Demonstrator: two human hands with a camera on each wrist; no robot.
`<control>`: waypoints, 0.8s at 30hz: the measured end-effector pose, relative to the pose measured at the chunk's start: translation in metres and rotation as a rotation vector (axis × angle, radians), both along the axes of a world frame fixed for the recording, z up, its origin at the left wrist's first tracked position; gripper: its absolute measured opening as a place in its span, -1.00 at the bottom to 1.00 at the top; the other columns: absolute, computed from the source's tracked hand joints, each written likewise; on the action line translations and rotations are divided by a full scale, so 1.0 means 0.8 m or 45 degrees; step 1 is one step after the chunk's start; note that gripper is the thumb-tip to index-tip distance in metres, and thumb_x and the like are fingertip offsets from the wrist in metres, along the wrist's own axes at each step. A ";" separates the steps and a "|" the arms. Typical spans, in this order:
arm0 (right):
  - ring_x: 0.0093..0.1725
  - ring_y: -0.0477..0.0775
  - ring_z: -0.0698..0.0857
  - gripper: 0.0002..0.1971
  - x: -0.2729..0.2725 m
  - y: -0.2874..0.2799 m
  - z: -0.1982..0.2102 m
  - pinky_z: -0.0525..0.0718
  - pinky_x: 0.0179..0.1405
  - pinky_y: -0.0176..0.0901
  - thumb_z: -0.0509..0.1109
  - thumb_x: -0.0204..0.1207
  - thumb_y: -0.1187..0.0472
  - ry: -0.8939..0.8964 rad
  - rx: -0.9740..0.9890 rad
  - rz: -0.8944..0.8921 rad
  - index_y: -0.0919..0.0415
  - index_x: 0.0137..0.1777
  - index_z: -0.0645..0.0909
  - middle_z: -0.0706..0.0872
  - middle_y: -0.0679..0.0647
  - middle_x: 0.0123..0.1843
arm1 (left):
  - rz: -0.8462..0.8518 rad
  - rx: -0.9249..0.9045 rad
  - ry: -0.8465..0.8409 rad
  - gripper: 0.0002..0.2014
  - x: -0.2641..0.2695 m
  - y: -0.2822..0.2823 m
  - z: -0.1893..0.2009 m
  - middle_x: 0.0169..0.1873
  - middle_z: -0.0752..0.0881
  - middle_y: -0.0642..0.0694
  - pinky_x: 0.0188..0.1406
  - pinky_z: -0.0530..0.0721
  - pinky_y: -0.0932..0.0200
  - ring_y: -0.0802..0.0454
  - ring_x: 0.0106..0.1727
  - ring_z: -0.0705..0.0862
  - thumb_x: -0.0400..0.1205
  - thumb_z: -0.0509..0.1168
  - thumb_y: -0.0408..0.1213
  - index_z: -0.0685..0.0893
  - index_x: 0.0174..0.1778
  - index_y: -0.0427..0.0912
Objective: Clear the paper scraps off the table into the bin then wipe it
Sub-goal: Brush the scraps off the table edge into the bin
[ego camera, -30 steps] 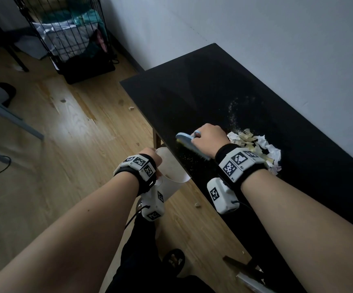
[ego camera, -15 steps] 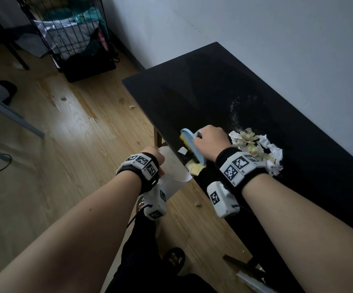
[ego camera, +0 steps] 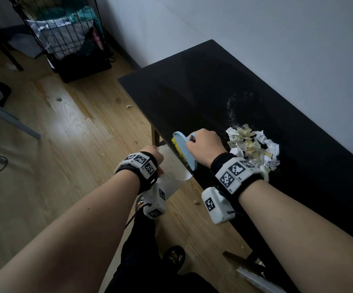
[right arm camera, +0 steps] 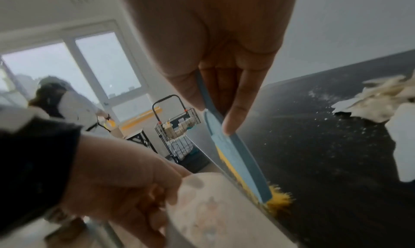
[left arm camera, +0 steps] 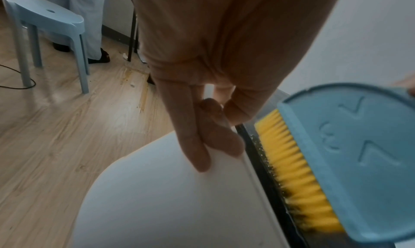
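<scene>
A heap of crumpled white and yellowish paper scraps lies on the black table, just right of my right hand. That hand grips a light blue brush with yellow bristles, its bristles at the table's front edge. My left hand pinches the rim of a white bin held against that edge, below the brush. In the right wrist view the brush stands on edge beside the bin. Fine crumbs dust the table beyond the heap.
A black wire cart full of laundry stands at the far left by the wall. Small scraps lie on the wooden floor below the table. A light blue stool stands behind me. Another person is across the room.
The brush swept from flat on the table to the front edge, pushing a few scraps off into the bin. The falling scraps seen half a second ago are gone from sight. The bin stayed put.
</scene>
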State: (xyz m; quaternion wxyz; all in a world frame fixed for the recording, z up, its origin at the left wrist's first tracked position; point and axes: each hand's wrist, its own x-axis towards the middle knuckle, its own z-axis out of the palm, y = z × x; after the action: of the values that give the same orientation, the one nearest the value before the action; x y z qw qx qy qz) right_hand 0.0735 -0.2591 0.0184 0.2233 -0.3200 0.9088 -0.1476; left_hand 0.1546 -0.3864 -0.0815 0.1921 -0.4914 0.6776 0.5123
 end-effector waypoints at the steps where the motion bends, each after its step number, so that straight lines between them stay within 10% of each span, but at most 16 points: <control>1: -0.06 0.13 0.77 -0.72 -0.001 -0.001 0.002 0.78 -0.05 -0.04 0.22 0.62 0.19 -0.060 -0.065 -0.027 0.29 0.11 0.72 0.78 0.19 0.00 | -0.010 -0.003 0.011 -0.59 0.000 0.001 0.003 -0.45 0.82 -0.16 0.01 0.77 -0.14 -0.16 -0.21 0.83 0.52 0.14 -0.42 0.50 0.31 -0.18; 8: -0.07 0.14 0.71 -0.72 -0.020 0.012 0.011 0.64 -0.16 -0.08 0.20 0.61 0.19 0.128 0.041 -0.029 0.23 0.09 0.73 0.78 0.19 0.03 | -0.025 -0.021 -0.016 -0.85 0.002 0.000 -0.003 -0.63 0.75 -0.17 0.06 0.73 -0.24 -0.24 -0.22 0.83 0.52 0.10 -0.39 0.42 -0.04 -0.11; 16: 0.11 0.15 0.75 -0.74 -0.025 0.035 0.030 0.73 0.15 0.07 0.27 0.60 0.19 -0.022 -0.157 -0.102 0.20 0.12 0.76 0.80 0.16 0.09 | -0.020 -0.011 -0.015 -0.65 -0.003 0.021 0.006 -0.53 0.72 -0.25 -0.13 0.80 -0.14 -0.16 -0.41 0.78 0.64 0.12 -0.40 0.50 0.34 -0.13; 24: -0.14 0.34 0.65 -0.76 -0.073 0.166 0.059 0.49 -0.18 -0.12 0.21 0.52 0.24 0.359 0.068 -0.723 0.31 -0.18 0.70 0.65 0.20 -0.28 | -0.065 -0.040 -0.020 -0.57 -0.017 0.060 -0.012 -0.28 0.80 -0.33 0.02 0.76 -0.26 -0.23 -0.17 0.83 0.58 0.10 -0.44 0.46 0.41 -0.25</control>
State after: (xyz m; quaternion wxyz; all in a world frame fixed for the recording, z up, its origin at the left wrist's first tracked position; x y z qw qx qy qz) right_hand 0.0149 -0.1260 0.0657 0.0533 -0.0646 0.9874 -0.1342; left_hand 0.1408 -0.3388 -0.0909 0.2025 -0.4809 0.6964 0.4927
